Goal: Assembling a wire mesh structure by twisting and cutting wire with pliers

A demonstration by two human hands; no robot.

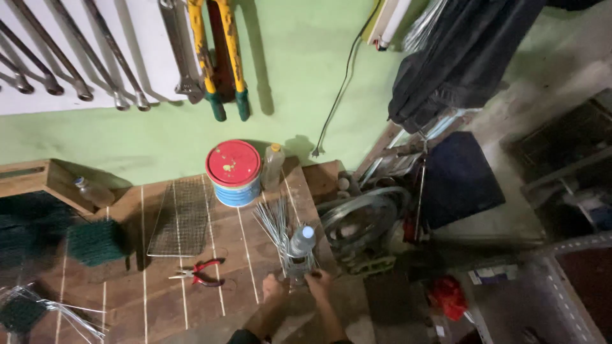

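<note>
A clear plastic bottle (301, 245) stuffed with thin wire rods (275, 223) was being gripped at its base by the left hand (274, 288) and right hand (319, 282), right at the workbench (159, 299) edge. Red pliers (201, 272) and wire mesh (182, 216) were left untouched, so the job looked barely started.

Clear plastic bottle (301, 245) upright amid wire bundle (275, 223).
</note>
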